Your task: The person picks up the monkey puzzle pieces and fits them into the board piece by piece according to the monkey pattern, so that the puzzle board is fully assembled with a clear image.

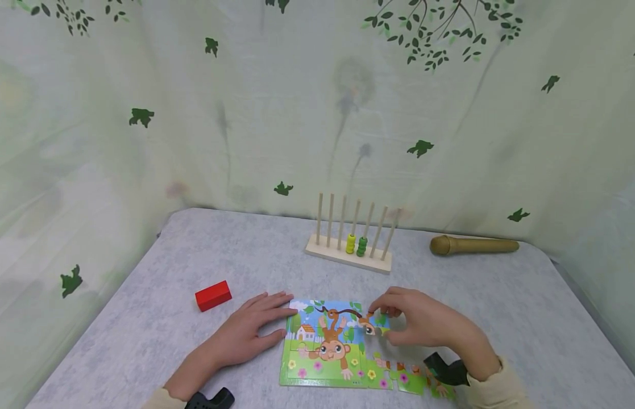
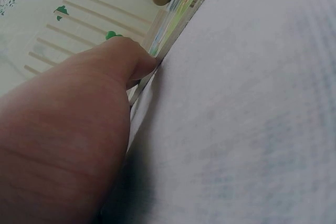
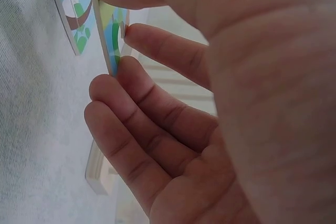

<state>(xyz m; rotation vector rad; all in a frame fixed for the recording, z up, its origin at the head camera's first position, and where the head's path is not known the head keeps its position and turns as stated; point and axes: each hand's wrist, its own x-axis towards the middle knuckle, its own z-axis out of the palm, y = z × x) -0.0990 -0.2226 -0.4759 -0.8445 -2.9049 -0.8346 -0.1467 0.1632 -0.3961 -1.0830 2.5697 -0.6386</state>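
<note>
Now the right hand [image 1: 422, 318] has its fingers pinching a flat, blue-and-green printed jigsaw piece [image 1: 369, 329] at the right side of the colourful monkey puzzle [image 1: 324, 341] on the pale-grey desk [image 1: 138, 335]! The left hand [image 1: 253, 329], fingers spread wide, touches the puzzle's left edge.

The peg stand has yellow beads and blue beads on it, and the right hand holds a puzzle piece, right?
Not quite: the head view shows green beads, not blue ones, next to the yellow beads on the peg stand. The right hand does hold a puzzle piece.
</note>
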